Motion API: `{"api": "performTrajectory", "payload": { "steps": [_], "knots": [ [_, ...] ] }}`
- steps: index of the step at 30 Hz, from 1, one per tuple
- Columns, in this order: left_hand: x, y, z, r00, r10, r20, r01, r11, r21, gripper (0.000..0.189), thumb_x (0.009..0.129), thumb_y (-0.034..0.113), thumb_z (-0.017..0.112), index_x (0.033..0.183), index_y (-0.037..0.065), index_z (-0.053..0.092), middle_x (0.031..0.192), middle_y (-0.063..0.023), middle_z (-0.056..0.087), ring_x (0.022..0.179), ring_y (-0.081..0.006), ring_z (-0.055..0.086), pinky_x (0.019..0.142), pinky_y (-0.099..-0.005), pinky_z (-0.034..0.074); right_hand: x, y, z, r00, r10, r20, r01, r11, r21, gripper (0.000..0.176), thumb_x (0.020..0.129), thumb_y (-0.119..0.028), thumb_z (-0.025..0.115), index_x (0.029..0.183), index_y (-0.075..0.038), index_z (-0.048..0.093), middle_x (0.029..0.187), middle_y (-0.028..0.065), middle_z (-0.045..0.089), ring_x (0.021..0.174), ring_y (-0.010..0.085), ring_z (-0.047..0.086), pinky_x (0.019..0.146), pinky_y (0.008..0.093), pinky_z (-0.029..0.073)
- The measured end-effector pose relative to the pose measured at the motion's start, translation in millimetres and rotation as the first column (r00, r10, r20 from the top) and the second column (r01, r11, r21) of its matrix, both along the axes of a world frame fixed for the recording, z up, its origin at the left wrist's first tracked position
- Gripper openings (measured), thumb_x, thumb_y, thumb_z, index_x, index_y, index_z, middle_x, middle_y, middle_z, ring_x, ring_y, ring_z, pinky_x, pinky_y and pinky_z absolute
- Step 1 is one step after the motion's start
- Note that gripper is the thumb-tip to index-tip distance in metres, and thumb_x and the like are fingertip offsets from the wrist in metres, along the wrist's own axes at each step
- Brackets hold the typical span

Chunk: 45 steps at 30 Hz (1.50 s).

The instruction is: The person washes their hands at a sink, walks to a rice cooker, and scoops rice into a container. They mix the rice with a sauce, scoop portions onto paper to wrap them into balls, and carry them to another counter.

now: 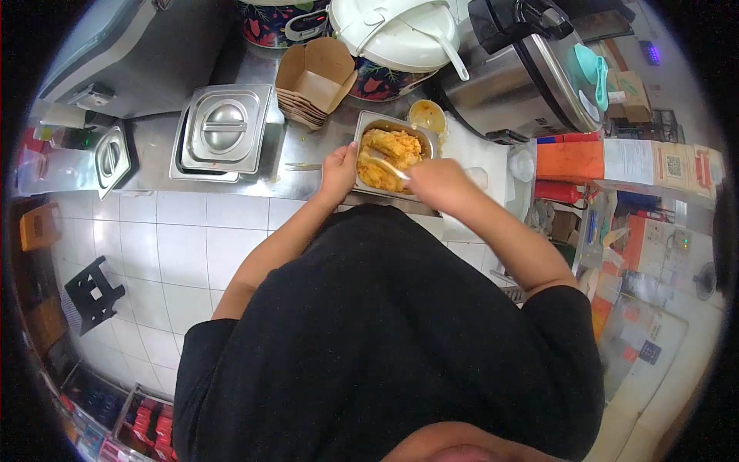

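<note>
A deep steel food pan [385,120] holds an orange-yellow, chunky food mixture [392,145]. My left hand [337,171] grips the pan's left edge, with the thumb up at the rim. In my closed right hand [440,183] is a white spoon [391,166], its head down in the mixture. Its handle end is covered by my fingers. Just behind the pan's right corner stands a round tub [427,117] with yellowish residue inside. To the left of my left hand, a knife-like metal blade [303,166] lies on the steel counter [296,146].
A stack of brown cardboard trays [314,77] stands behind my left hand. Further left sits a lidded steel pan [223,129]. Patterned pots with white lids [396,31] and a large steel cooker [508,85] line the back. A black stool [92,296] is on the tiled floor.
</note>
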<state>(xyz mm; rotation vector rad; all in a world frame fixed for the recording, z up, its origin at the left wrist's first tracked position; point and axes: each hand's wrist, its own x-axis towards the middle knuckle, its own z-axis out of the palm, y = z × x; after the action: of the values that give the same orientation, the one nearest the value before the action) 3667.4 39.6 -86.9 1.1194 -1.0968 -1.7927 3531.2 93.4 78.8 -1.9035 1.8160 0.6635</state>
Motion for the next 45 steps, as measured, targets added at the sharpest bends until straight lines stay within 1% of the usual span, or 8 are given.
{"api": "performTrajectory", "payload": {
  "steps": [12, 14, 20, 27, 29, 33, 37, 45],
  "knots": [
    [1.3, 1.0, -5.9, 1.000, 0.029, -0.002, -0.029, 0.999, 0.021, 0.037, 0.092, 0.031, 0.046, 0.072, 0.001, 0.057, 0.053, 0.0019, 0.046, 0.043, -0.0054, 0.040, 0.040, -0.0241, 0.034, 0.7, -9.1, -10.0, 1.000, -0.002, 0.017, 0.001, 0.999, 0.053, 0.024, 0.082, -0.021, 0.048, 0.080, -0.004, 0.065, 0.080, 0.0167, 0.064, 0.073, 0.0300, 0.063, 0.063, 0.0412, 0.049],
    [5.5, -0.6, -5.4, 0.996, -0.068, 0.061, 0.066, 0.997, 0.041, 0.036, 0.092, 0.028, 0.045, 0.088, -0.004, 0.060, 0.072, -0.0027, 0.059, 0.065, -0.0073, 0.051, 0.060, -0.0220, 0.042, -4.1, -17.1, 15.2, 0.997, -0.070, -0.029, 0.073, 0.989, 0.127, 0.022, 0.079, -0.017, 0.049, 0.082, -0.004, 0.065, 0.082, 0.0166, 0.064, 0.076, 0.0287, 0.063, 0.064, 0.0400, 0.049],
    [6.5, -0.5, -1.3, 0.997, -0.078, 0.014, 0.076, 0.992, 0.103, 0.035, 0.092, 0.028, 0.045, 0.084, -0.003, 0.060, 0.069, -0.0012, 0.057, 0.064, -0.0061, 0.049, 0.059, -0.0216, 0.041, -7.2, -17.8, -46.7, 0.942, -0.171, 0.288, 0.127, 0.978, 0.165, 0.032, 0.086, -0.028, 0.045, 0.084, -0.001, 0.063, 0.081, 0.0193, 0.062, 0.078, 0.0334, 0.061, 0.071, 0.0424, 0.047],
    [5.8, -0.4, -12.0, 0.999, 0.000, 0.051, 0.001, 0.999, -0.033, 0.039, 0.091, 0.032, 0.047, 0.071, 0.000, 0.056, 0.052, 0.0016, 0.046, 0.045, -0.0061, 0.041, 0.042, -0.0247, 0.037, -15.8, -18.1, 10.6, 0.998, -0.007, -0.068, 0.006, 1.000, -0.026, 0.023, 0.082, -0.022, 0.050, 0.080, -0.005, 0.065, 0.078, 0.0142, 0.064, 0.074, 0.0284, 0.063, 0.063, 0.0401, 0.050],
    [10.6, -2.6, -6.9, 0.992, -0.098, 0.074, 0.095, 0.994, 0.046, 0.036, 0.093, 0.027, 0.045, 0.085, -0.005, 0.059, 0.071, -0.0026, 0.058, 0.066, -0.0070, 0.050, 0.062, -0.0224, 0.042, -8.5, -17.2, 23.6, 0.997, 0.035, -0.073, -0.040, 0.997, -0.069, 0.020, 0.080, -0.019, 0.051, 0.078, -0.005, 0.065, 0.076, 0.0143, 0.064, 0.073, 0.0281, 0.064, 0.061, 0.0396, 0.050],
    [13.9, -3.9, 5.2, 0.976, -0.151, 0.159, 0.139, 0.987, 0.082, 0.036, 0.093, 0.027, 0.045, 0.088, -0.006, 0.060, 0.073, -0.0038, 0.060, 0.066, -0.0074, 0.050, 0.062, -0.0229, 0.043, 5.2, -14.6, 5.5, 0.990, 0.081, -0.113, -0.106, 0.965, -0.239, 0.014, 0.074, -0.012, 0.053, 0.071, -0.004, 0.065, 0.071, 0.0151, 0.063, 0.068, 0.0273, 0.064, 0.056, 0.0384, 0.050],
    [14.3, 0.1, 6.8, 0.988, -0.115, 0.103, 0.113, 0.993, 0.034, 0.036, 0.092, 0.027, 0.045, 0.087, -0.005, 0.060, 0.072, -0.0034, 0.059, 0.065, -0.0074, 0.050, 0.060, -0.0231, 0.042, 8.6, 6.5, -55.6, 0.988, 0.151, -0.028, -0.152, 0.938, -0.310, 0.013, 0.071, -0.009, 0.053, 0.070, -0.004, 0.065, 0.069, 0.0153, 0.063, 0.065, 0.0279, 0.064, 0.055, 0.0384, 0.050],
    [13.4, -0.7, 7.7, 0.994, -0.049, 0.096, 0.053, 0.998, -0.039, 0.039, 0.090, 0.031, 0.048, 0.065, 0.001, 0.054, 0.050, 0.0007, 0.045, 0.040, -0.0069, 0.041, 0.038, -0.0259, 0.035, 3.4, -5.0, 23.1, 0.995, 0.049, -0.089, -0.073, 0.955, -0.288, 0.011, 0.071, -0.008, 0.055, 0.074, -0.001, 0.063, 0.068, 0.0136, 0.063, 0.065, 0.0276, 0.064, 0.055, 0.0397, 0.050]
  ]
}}
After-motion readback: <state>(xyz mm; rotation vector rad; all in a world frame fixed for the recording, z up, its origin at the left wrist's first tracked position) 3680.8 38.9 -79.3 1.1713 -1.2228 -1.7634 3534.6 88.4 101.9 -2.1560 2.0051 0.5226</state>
